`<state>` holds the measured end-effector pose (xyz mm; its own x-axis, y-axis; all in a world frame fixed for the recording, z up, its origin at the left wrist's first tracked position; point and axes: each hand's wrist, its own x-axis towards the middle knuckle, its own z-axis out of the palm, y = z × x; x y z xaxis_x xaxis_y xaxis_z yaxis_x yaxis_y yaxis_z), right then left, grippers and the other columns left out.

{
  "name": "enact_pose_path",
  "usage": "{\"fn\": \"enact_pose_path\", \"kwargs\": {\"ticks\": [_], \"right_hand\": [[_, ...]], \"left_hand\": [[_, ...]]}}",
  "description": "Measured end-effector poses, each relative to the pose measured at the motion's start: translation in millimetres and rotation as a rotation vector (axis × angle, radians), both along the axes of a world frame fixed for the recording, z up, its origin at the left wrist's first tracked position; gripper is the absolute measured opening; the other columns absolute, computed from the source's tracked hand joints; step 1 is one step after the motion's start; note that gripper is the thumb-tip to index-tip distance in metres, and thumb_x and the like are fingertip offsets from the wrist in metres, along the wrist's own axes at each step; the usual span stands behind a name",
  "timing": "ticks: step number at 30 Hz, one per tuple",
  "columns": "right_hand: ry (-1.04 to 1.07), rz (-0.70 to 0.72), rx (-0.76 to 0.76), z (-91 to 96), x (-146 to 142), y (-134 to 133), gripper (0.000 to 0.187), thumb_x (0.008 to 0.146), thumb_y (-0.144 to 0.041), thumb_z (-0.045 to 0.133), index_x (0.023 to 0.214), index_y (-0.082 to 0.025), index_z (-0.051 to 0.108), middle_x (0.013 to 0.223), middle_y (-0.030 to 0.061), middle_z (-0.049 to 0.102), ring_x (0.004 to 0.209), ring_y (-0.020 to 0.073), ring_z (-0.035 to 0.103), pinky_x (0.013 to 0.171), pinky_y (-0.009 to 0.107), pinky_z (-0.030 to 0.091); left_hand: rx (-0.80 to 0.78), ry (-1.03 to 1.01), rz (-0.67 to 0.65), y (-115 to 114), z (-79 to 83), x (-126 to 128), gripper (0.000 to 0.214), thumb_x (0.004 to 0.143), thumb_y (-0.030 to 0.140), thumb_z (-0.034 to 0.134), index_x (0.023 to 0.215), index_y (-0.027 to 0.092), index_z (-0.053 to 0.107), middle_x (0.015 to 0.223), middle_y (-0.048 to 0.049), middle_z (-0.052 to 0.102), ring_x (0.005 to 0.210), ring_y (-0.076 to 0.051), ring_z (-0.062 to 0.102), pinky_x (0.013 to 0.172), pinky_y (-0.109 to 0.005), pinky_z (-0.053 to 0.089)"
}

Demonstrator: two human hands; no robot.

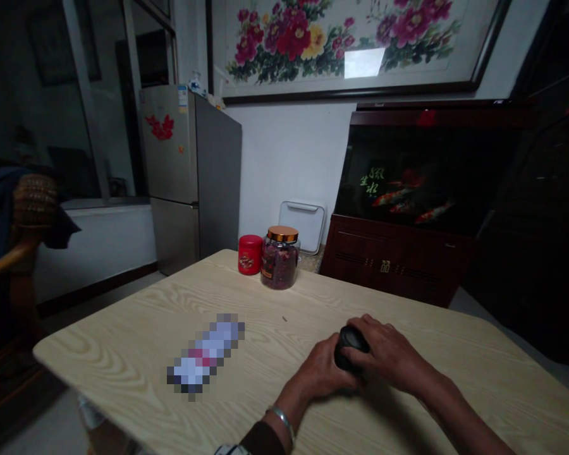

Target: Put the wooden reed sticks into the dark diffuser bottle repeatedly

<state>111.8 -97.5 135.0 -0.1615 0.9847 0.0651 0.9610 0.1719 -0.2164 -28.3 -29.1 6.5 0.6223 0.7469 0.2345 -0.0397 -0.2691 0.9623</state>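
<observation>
A small black object with a round top [351, 339] is between my hands over the right part of the wooden table [137, 328]. It looks like a lidded cup or bottle, but most of its body is hidden. My left hand [318, 368], with a silver bracelet at the wrist, is wrapped around its near left side. From the right, my right hand [389, 349] grips the upper part, with its thumb across the near edge of the top. A blurred-out, pale flat item with a red band [203, 357] lies on the table to the left.
Toward the table's far edge stand a red canister [250, 255] and a clear jar [279, 265] with a copper-coloured lid and dark reddish contents. Behind are a refrigerator [171, 145], a white panel [303, 221] and a fish tank [422, 177]. A wooden chair [26, 253] is at far left.
</observation>
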Motion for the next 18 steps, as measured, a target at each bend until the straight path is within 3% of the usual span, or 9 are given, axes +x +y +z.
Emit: {"fn": "enact_pose_path", "kwargs": {"ticks": [3,5,7,9,12,15,16,18], "right_hand": [[0.123,0.191,-0.108,3.9,4.2,-2.1,0.074,0.075,-0.029,0.061,0.146,-0.022,0.042,0.147,0.0136,0.047,0.135,0.0313,0.043,0.11,0.048,0.033],[0.165,0.201,-0.11,4.6,5.4,-3.5,0.09,0.073,-0.035,0.066,0.154,-0.023,0.028,0.158,0.0131,0.032,0.144,0.0316,0.029,0.114,0.048,0.028],[0.127,0.09,-0.04,3.7,3.5,-3.8,0.086,0.075,-0.046,0.065,0.151,-0.019,0.033,0.153,0.0167,0.038,0.14,0.0348,0.035,0.111,0.051,0.032],[0.044,-0.03,0.015,2.8,0.4,-3.3,0.068,0.081,-0.052,0.059,0.138,-0.015,0.05,0.136,0.0194,0.053,0.124,0.0367,0.05,0.103,0.054,0.038],[-0.002,0.008,-0.001,3.4,-0.7,-2.0,0.048,0.084,-0.038,0.054,0.126,-0.017,0.06,0.123,0.0164,0.061,0.114,0.0329,0.057,0.101,0.05,0.04],[0.071,0.161,-0.036,5.0,2.0,-1.2,0.072,0.076,-0.027,0.06,0.146,-0.024,0.042,0.148,0.0116,0.046,0.137,0.029,0.039,0.111,0.045,0.032],[0.088,0.163,-0.029,5.3,2.4,-0.9,0.078,0.076,-0.029,0.062,0.15,-0.025,0.036,0.153,0.0109,0.04,0.141,0.0288,0.034,0.112,0.046,0.03],[0.07,0.075,0.02,5.4,1.7,-0.2,0.077,0.078,-0.04,0.063,0.149,-0.023,0.037,0.15,0.0136,0.042,0.137,0.032,0.038,0.109,0.049,0.032]], "left_hand": [[0.024,-0.026,0.013,-0.2,1.1,0.1,0.066,0.055,0.028,0.085,0.115,0.013,0.062,0.103,-0.0049,0.067,0.092,-0.023,0.058,0.08,-0.029,0.048],[0.028,-0.044,0.006,-0.2,1.4,-0.2,0.066,0.055,0.028,0.085,0.115,0.013,0.062,0.103,-0.005,0.067,0.094,-0.023,0.058,0.082,-0.03,0.048],[0.016,-0.035,-0.006,-0.2,1.1,-0.6,0.067,0.054,0.026,0.086,0.115,0.014,0.062,0.102,-0.0042,0.067,0.093,-0.022,0.058,0.081,-0.029,0.048],[-0.003,-0.011,-0.013,-0.2,0.4,-0.5,0.067,0.054,0.025,0.085,0.116,0.014,0.061,0.1,-0.0032,0.067,0.09,-0.021,0.059,0.077,-0.027,0.048],[-0.012,-0.005,0.001,0.4,-0.9,0.5,0.068,0.054,0.025,0.085,0.116,0.014,0.061,0.101,-0.003,0.067,0.089,-0.02,0.058,0.075,-0.026,0.048],[-0.016,-0.035,0.006,1.4,-1.7,2.0,0.067,0.054,0.026,0.086,0.114,0.014,0.062,0.101,-0.0037,0.066,0.091,-0.021,0.058,0.077,-0.027,0.048],[-0.024,-0.047,-0.004,1.8,-1.8,2.5,0.066,0.054,0.026,0.086,0.114,0.014,0.061,0.101,-0.0038,0.066,0.09,-0.021,0.058,0.076,-0.027,0.047],[-0.052,-0.069,-0.045,2.4,-2.0,3.2,0.067,0.054,0.025,0.085,0.115,0.014,0.061,0.101,-0.0036,0.066,0.089,-0.02,0.058,0.076,-0.026,0.047]]}}
